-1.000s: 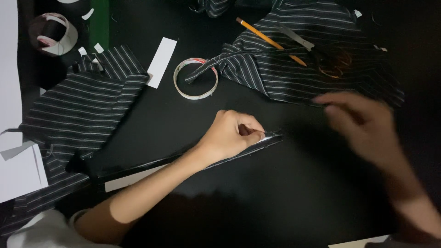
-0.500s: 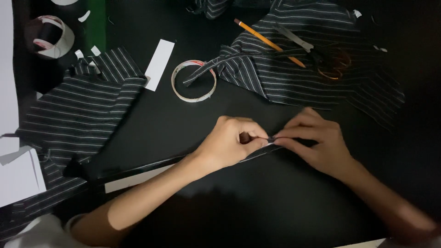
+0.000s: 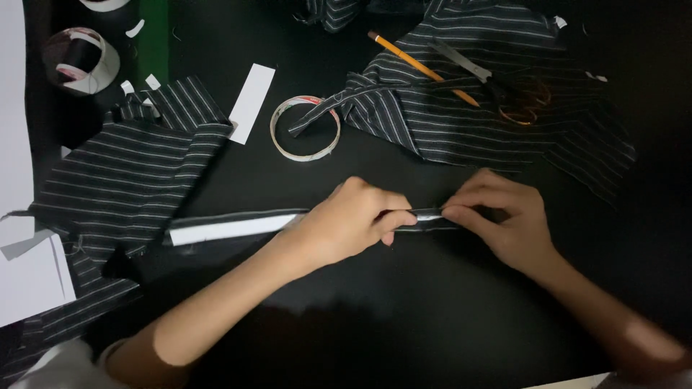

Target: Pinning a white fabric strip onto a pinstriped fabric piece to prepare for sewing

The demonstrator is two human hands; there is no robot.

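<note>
Joined since a second ago: right hand (image 3: 504, 223) now pinching one folded striped strip (image 3: 425, 216) beside left hand (image 3: 353, 223), also pinching it, low on black table (image 3: 404, 317). Nearby: one tape ring (image 3: 305, 128), one pencil (image 3: 422, 68), one pair of scissors (image 3: 497, 83).

- A narrow strip of black pinstriped fabric (image 3: 425, 216) lay flat and nearly level across the middle of the frame on a black surface.
- Its left stretch carried a long white strip (image 3: 227, 229) along its length, running toward the left of the frame.
- Its middle was hidden under a hand.
- Right of center it was folded lengthwise into a thin band, pinched from both sides.
</note>
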